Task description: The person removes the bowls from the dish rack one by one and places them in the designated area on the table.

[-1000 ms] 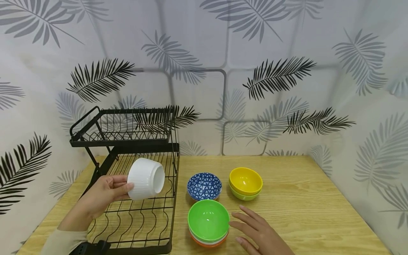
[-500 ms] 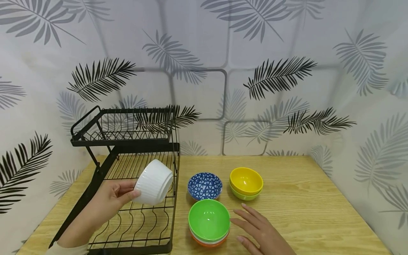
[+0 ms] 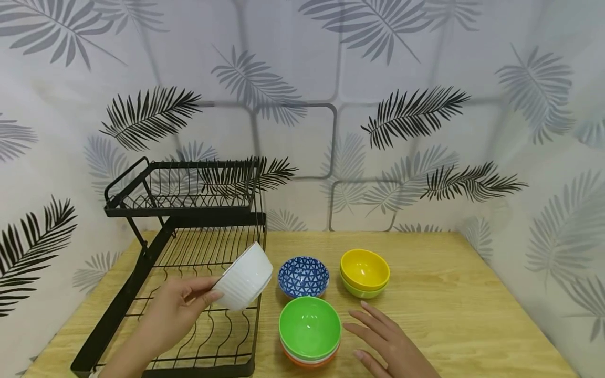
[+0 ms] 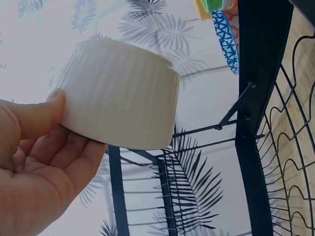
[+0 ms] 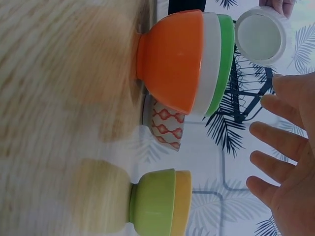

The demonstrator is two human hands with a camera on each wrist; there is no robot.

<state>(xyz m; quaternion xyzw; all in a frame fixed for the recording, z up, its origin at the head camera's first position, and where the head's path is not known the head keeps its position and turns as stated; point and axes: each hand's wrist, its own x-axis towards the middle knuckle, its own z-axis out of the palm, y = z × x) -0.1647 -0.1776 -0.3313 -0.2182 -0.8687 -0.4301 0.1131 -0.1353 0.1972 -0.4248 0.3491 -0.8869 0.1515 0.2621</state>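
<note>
My left hand (image 3: pixel 172 315) pinches a white ribbed bowl (image 3: pixel 246 281) by its rim, thumb on one side and fingers on the other. The bowl is tilted in the air above the right part of the black dish rack (image 3: pixel 203 371); its pale base shows in the right wrist view. Right of the rack stands a stack with a bright green bowl (image 3: pixel 309 325) on top, a white one under it and an orange bowl (image 5: pixel 170 59) at the bottom. Beside this stack my right hand (image 3: pixel 392 344) hovers with its fingers spread, holding nothing.
Behind the stack sits a blue-and-white patterned bowl (image 3: pixel 303 276), red-patterned outside. To its right a yellow bowl (image 3: pixel 365 268) nests in a lime green bowl (image 3: pixel 364 290). The rack's upper tier (image 3: pixel 179 211) rises at the back left, before a leaf-print curtain (image 3: pixel 302 79).
My left hand has carried the white bowl rightward and slightly down, turning it so its opening faces more to the upper left. My right hand has hardly moved.
</note>
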